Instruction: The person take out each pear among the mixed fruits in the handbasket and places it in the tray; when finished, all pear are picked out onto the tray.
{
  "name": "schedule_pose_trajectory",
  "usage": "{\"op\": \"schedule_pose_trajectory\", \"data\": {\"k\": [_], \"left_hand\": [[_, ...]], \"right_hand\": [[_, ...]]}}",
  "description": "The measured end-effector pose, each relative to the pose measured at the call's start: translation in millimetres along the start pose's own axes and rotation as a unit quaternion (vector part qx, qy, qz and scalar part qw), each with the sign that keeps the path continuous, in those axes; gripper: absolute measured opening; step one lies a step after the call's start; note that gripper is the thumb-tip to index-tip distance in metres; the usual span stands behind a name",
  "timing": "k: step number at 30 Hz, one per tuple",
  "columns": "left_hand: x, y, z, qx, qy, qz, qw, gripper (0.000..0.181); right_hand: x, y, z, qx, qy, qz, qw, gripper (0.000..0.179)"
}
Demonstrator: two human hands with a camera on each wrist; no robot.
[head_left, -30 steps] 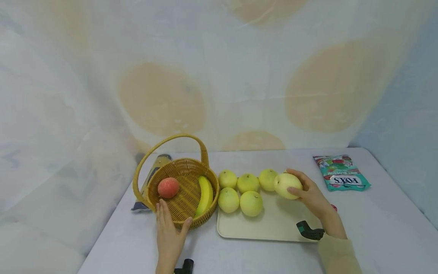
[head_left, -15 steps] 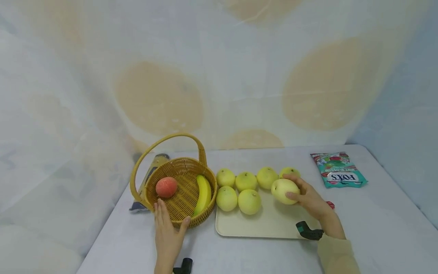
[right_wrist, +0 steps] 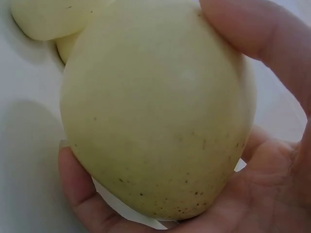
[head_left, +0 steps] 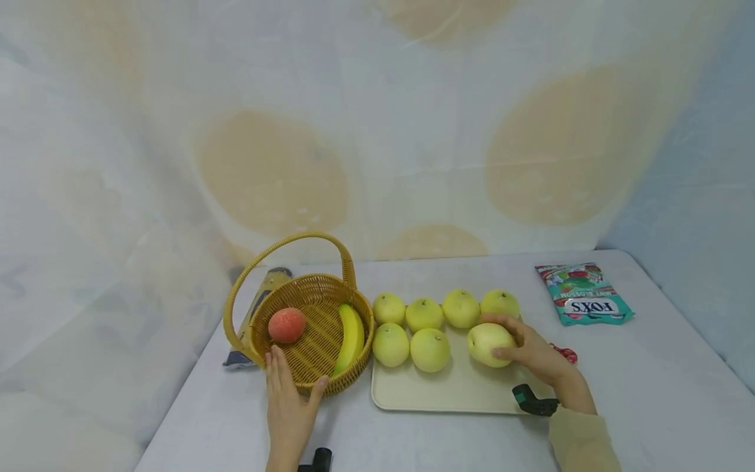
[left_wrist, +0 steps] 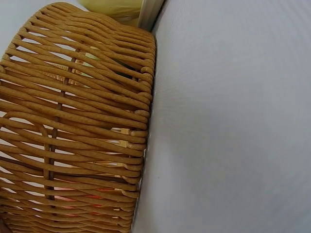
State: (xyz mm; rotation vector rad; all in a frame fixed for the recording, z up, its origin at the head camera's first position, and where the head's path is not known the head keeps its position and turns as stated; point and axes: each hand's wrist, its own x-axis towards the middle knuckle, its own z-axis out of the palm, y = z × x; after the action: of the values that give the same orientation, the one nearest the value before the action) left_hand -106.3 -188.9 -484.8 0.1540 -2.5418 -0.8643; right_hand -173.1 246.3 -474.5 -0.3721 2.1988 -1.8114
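Note:
My right hand (head_left: pixel 531 351) grips a pale yellow pear (head_left: pixel 491 345), its thumb and fingers curled round the sides. In the right wrist view the pear (right_wrist: pixel 155 111) shows small brown specks. It is close over the cream tray (head_left: pixel 436 396), right of the front pears. Several more pears stand on the tray in two rows, one front pear (head_left: pixel 430 350) nearest to the held one. My left hand (head_left: pixel 288 416) rests its straight fingers at the near rim of a wicker basket (head_left: pixel 315 387). Inside the basket lie a red peach (head_left: pixel 287 325) and a yellow banana (head_left: pixel 351 338).
A teal FOX'S sweets bag (head_left: pixel 584 294) lies at the back right of the white table (head_left: pixel 660 393). Red wrapping (head_left: pixel 565 354) shows beside my right wrist. Behind the basket is a partly hidden yellow and dark packet (head_left: pixel 268 288). The basket's handle (head_left: pixel 283 246) arches up high.
My right hand has brought the pear down and towards me, uncovering the rightmost pear of the back row. The left hand stays at the basket.

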Motion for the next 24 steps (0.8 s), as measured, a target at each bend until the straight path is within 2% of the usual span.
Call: {"op": "schedule_pose_trajectory", "data": {"k": [7,11,15,19,24], "left_hand": [[-0.5,3.2,-0.4,-0.001,0.000,0.002,1.0000,0.104],[-1.0,3.7,-3.0,0.001,-0.005,0.000,1.0000,0.102],[-1.2,3.5,-5.0,0.001,-0.010,-0.007,0.9999,0.102],[-1.6,2.5,-4.3,0.004,-0.013,-0.013,0.9998,0.104],[-2.5,0.0,-4.6,0.006,-0.017,-0.022,0.9996,0.105]], "right_hand": [[-2.4,1.2,-0.2,-0.003,0.013,-0.042,0.9990,0.064],[0.5,3.5,2.1,0.029,-0.009,-0.059,0.9978,0.066],[5.7,5.9,4.6,0.049,-0.027,-0.057,0.9968,0.066],[9.6,7.1,8.7,0.043,-0.014,-0.045,0.9979,0.063],[15.7,6.4,19.5,0.027,-0.009,-0.060,0.9978,0.059]]}}
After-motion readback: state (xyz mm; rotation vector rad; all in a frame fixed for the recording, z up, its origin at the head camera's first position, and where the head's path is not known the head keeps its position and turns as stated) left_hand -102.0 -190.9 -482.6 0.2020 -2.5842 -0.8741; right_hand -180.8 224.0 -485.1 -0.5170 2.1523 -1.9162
